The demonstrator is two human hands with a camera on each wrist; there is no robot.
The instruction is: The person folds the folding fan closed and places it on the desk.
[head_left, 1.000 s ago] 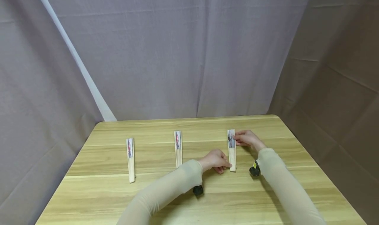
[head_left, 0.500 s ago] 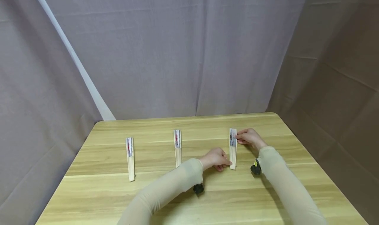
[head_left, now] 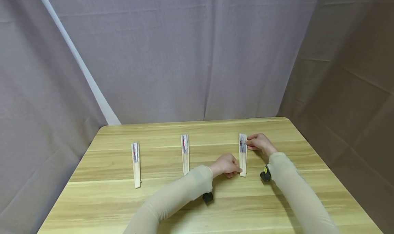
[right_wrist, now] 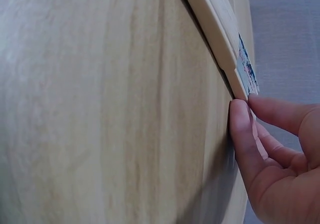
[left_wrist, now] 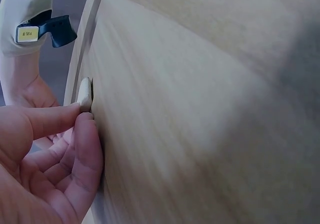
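Here, three folded fans lie in a row on a wooden table [head_left: 110, 206], all pointing away from the person. Going from left to right, the left fan [head_left: 135, 165] comes first. It lies alone, well apart from both hands. Next is the middle fan [head_left: 185, 154], with red marks on its paper part. It lies near the sleeve [head_left: 172, 199] of the left arm but nothing touches it.

Then comes the left hand [head_left: 226, 165]. It sits at the near end of the right fan [head_left: 243, 154]. In the left wrist view, the thumb and a finger of this hand [left_wrist: 47, 156] press on the round wooden end of the fan [left_wrist: 85, 93], pinching it. The other fingers are curled loosely under.

The right fan lies flat on the table, on the right side, between the two hands. Its paper part has blue and red marks [right_wrist: 247, 69].

Last comes the right hand [head_left: 259, 142], at the far end of that fan. In the right wrist view, the thumb [right_wrist: 240, 129] and a finger of this hand [right_wrist: 277, 159] touch the fan's top end [right_wrist: 235, 78] and pinch it at its edge.

A small black camera [head_left: 265, 174] sits on the right wrist, and another one [head_left: 207, 197] sits under the left wrist. Grey cloth [head_left: 172, 56] hangs behind the table, and brown cloth [head_left: 347, 73] hangs on the right.
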